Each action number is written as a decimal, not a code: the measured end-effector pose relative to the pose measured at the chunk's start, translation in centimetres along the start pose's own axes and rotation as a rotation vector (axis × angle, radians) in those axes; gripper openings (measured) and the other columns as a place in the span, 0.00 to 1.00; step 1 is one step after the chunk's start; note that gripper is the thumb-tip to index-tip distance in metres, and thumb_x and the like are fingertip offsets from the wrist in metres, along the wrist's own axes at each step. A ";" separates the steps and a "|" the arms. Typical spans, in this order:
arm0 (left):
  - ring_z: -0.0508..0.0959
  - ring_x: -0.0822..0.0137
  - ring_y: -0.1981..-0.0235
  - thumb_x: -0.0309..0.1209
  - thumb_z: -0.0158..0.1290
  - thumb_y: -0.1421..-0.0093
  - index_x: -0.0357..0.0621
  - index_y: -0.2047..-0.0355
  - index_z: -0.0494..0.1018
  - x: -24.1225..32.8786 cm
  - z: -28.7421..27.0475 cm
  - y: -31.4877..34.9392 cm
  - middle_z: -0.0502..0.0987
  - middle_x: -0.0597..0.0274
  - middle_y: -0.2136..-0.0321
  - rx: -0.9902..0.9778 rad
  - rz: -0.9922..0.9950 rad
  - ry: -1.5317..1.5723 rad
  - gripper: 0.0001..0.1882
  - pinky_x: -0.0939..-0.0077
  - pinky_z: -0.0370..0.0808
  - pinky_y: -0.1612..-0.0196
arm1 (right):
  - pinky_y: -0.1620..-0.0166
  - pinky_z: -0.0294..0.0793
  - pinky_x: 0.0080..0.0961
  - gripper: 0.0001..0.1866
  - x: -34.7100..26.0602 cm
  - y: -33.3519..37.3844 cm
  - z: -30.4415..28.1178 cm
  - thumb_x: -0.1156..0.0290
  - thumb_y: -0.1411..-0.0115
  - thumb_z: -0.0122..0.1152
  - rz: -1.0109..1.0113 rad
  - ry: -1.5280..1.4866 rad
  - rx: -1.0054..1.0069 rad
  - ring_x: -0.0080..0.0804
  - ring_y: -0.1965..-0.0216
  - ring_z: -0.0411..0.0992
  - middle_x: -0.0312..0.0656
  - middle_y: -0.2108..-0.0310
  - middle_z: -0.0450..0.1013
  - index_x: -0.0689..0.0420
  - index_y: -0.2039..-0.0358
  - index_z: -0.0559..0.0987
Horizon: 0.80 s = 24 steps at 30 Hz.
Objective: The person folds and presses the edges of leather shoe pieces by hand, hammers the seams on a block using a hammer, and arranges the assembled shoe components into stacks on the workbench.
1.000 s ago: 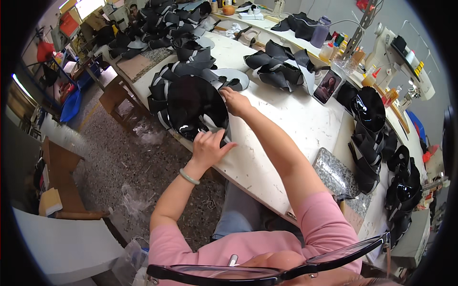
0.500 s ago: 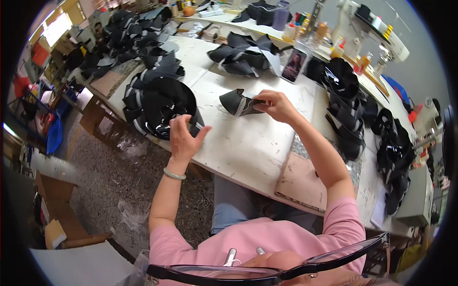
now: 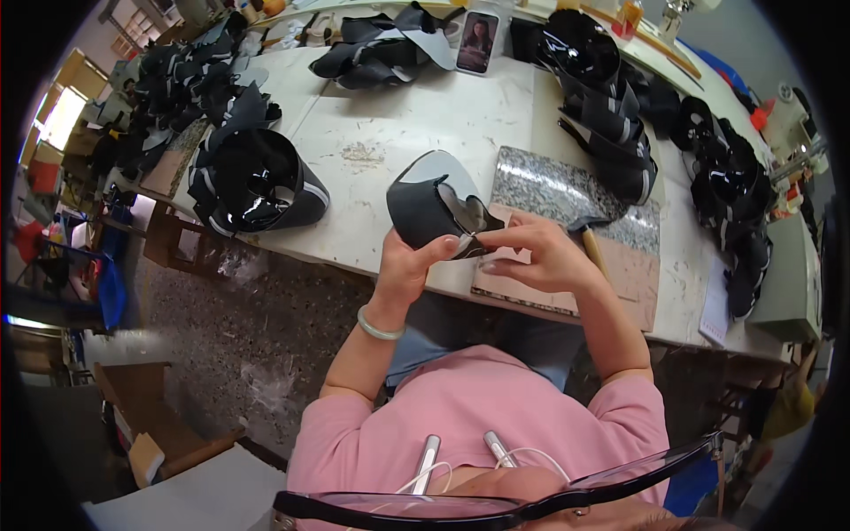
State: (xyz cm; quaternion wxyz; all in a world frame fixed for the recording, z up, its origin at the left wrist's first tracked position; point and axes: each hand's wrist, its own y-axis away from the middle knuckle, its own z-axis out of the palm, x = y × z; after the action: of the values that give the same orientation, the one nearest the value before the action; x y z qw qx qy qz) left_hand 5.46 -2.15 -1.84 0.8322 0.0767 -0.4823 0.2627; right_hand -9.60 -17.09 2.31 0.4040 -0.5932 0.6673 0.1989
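Note:
A black shoe upper (image 3: 421, 211) with a pale grey lining is held just above the near edge of the white table. My left hand (image 3: 405, 270) grips its lower left side, thumb laid across the near edge. My right hand (image 3: 536, 252) has its fingertips on the right end of the same upper, closed on its edge. To the left stands a curled stack of glossy black uppers (image 3: 305, 199). A hammer (image 3: 593, 252) with a light wooden handle lies beside my right hand on a pinkish board (image 3: 624, 274).
A speckled stone slab (image 3: 531, 181) lies behind the board. More black uppers (image 3: 385, 53) sit at the back, near an upright phone (image 3: 476, 42). Rows of uppers (image 3: 611, 133) run along the right side. A cardboard box (image 3: 146, 411) stands on the floor at left.
The upper has come nearer to me, opened out to show its lining. My left hand has left the stack and taken hold of it. My view has shifted.

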 end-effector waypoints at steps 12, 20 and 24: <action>0.78 0.75 0.69 0.21 0.62 0.48 0.36 0.66 0.77 -0.7 1.4 1.9 0.80 0.63 0.71 0.099 0.302 -0.639 0.09 0.81 0.74 0.64 | 0.74 0.62 0.15 0.12 0.4 2.5 2.4 0.67 0.40 0.60 0.412 -0.834 0.008 0.14 0.77 0.65 0.32 0.76 0.75 0.62 0.62 0.81; 0.78 0.75 0.71 0.19 0.61 0.49 0.37 0.70 0.78 0.7 2.8 2.2 0.81 0.63 0.73 0.017 0.209 -0.653 0.06 0.82 0.75 0.66 | 0.78 0.62 0.14 0.13 1.0 2.3 2.3 0.72 0.50 0.69 0.549 -0.983 -0.002 0.15 0.78 0.68 0.36 0.75 0.77 0.62 0.63 0.82; 0.78 0.76 0.70 0.19 0.58 0.48 0.36 0.67 0.77 0.8 2.4 2.3 0.80 0.64 0.71 -0.033 0.045 -0.543 0.08 0.82 0.75 0.66 | 0.78 0.63 0.14 0.09 0.8 2.3 2.4 0.74 0.53 0.69 0.552 -0.916 -0.027 0.16 0.79 0.68 0.37 0.77 0.77 0.63 0.70 0.83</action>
State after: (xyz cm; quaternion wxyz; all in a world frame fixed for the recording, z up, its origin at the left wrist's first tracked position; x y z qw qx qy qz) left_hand 2.81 -0.84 -0.19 0.6675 0.1200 -0.6935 0.2432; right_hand -11.00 -15.33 -0.24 0.5790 -0.2532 0.5511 0.5450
